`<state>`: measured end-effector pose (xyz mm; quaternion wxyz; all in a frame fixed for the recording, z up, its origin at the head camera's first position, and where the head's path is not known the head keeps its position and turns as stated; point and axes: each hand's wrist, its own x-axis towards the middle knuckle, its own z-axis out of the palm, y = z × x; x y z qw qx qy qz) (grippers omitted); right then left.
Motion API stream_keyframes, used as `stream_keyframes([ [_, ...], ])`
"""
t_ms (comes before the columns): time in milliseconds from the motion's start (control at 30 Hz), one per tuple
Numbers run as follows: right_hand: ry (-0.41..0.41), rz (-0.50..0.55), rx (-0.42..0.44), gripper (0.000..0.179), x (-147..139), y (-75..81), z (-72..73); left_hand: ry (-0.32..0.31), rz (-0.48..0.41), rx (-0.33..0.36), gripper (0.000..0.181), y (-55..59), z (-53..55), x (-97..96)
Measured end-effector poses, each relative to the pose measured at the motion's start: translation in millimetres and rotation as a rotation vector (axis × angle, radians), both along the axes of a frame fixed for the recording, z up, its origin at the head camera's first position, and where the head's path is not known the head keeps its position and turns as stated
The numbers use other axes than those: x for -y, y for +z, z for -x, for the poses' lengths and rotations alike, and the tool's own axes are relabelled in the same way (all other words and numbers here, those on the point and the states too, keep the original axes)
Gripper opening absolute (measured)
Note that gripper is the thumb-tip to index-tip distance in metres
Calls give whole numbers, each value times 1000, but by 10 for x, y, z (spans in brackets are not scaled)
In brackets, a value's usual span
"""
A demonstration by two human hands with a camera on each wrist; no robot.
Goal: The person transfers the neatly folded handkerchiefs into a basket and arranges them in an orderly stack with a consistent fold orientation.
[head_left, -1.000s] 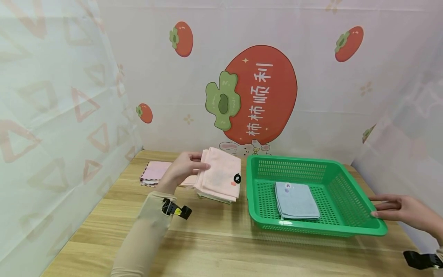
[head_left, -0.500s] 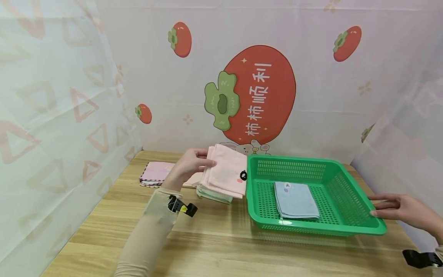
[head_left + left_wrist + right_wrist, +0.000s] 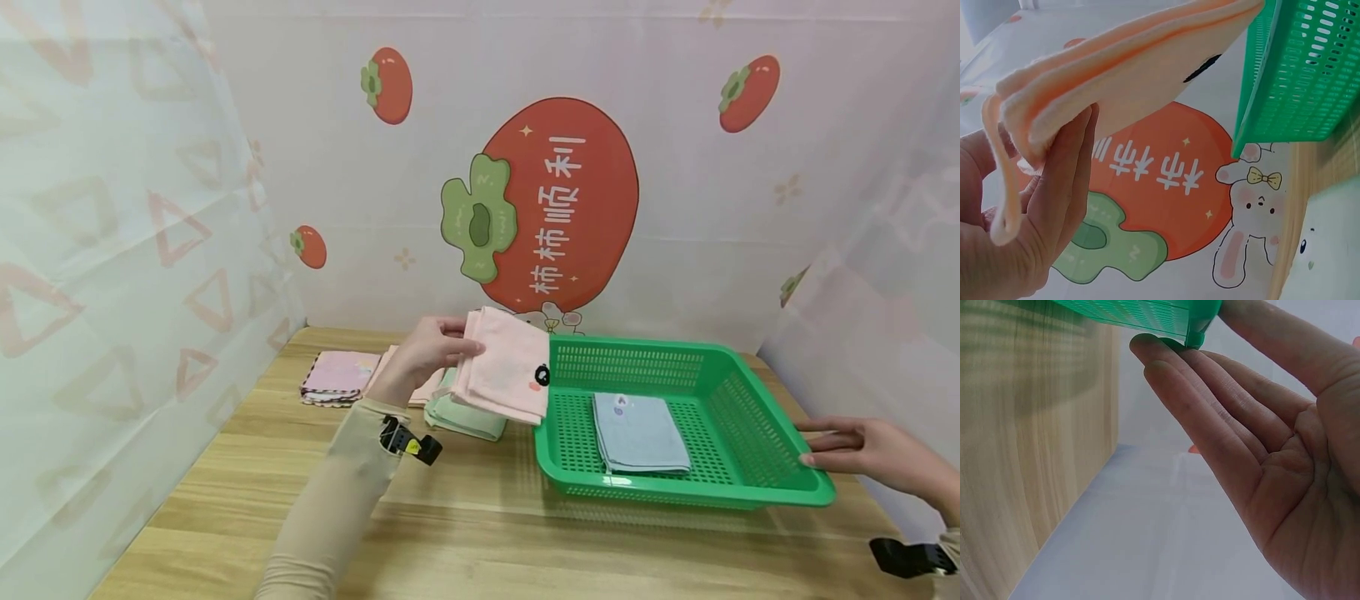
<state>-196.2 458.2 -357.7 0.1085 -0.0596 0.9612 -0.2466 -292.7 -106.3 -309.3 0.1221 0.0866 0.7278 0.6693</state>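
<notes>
My left hand [image 3: 427, 354] pinches a folded pink towel [image 3: 504, 367] at its left edge, holding it raised beside the basket's left rim. A black round figure is stitched near the towel's right corner. In the left wrist view the towel's folded layers [image 3: 1141, 81] show above the fingers, and a thin loop hangs by the palm. My right hand [image 3: 870, 454] holds the near right corner of the green basket [image 3: 675, 493], thumb on top; in the right wrist view its fingers [image 3: 1210, 406] reach underneath. Inside the basket lies a folded light blue towel [image 3: 641, 433].
A folded mint green towel [image 3: 465, 417] lies on the wooden table [image 3: 450, 533] left of the basket, partly under the raised pink one in view. Farther left are another pink towel [image 3: 429, 392] and a stack of purple-pink cloth with a checked edge [image 3: 337, 375]. Printed curtains stand behind.
My left hand has moved right and slightly up with the pink towel, from over the mint green towel to the basket's left rim. The right hand keeps its place on the basket.
</notes>
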Motion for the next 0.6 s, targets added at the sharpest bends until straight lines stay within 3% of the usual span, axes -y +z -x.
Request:
stream_keyframes([
  [600, -11, -1, 3, 70, -17, -21, 11, -20, -3, -14, 46, 30, 81, -213],
])
